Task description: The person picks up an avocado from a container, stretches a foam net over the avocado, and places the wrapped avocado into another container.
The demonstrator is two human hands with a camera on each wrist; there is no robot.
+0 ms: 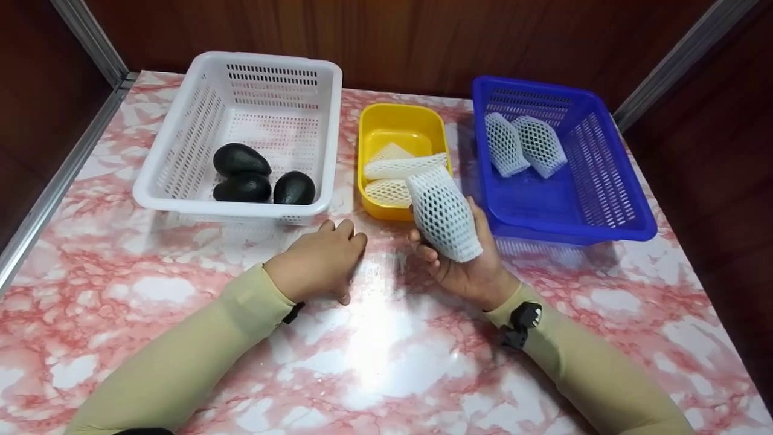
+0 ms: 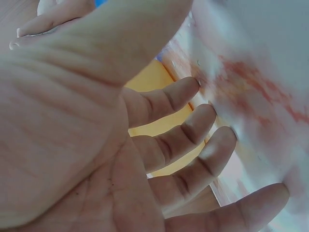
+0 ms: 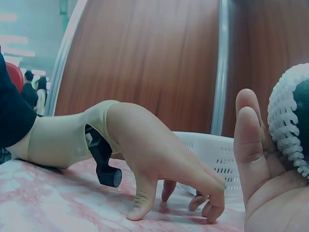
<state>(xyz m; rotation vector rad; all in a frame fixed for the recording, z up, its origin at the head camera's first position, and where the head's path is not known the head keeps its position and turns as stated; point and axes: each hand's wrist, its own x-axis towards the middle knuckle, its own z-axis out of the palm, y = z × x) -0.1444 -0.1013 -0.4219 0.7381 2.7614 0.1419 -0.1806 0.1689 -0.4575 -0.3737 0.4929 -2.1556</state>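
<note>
My right hand (image 1: 477,278), palm turned up, holds an avocado in a white foam net (image 1: 445,214) between thumb and fingers. Dark skin shows through the mesh, and in the right wrist view a dark patch shows at the opening of the net (image 3: 284,121). My left hand (image 1: 323,260) rests its fingertips on the marbled table, fingers loosely bent and holding nothing. Just beyond it, three bare dark avocados (image 1: 241,160) lie in the front of a white basket (image 1: 235,209). A yellow container (image 1: 392,212) holds several foam nets (image 1: 404,166).
At the right stands a blue basket (image 1: 574,234) with two netted avocados (image 1: 540,145) at its left side. Wooden panels (image 1: 410,48) close off the back and both sides of the table. Far behind, people (image 3: 36,92) appear in the right wrist view.
</note>
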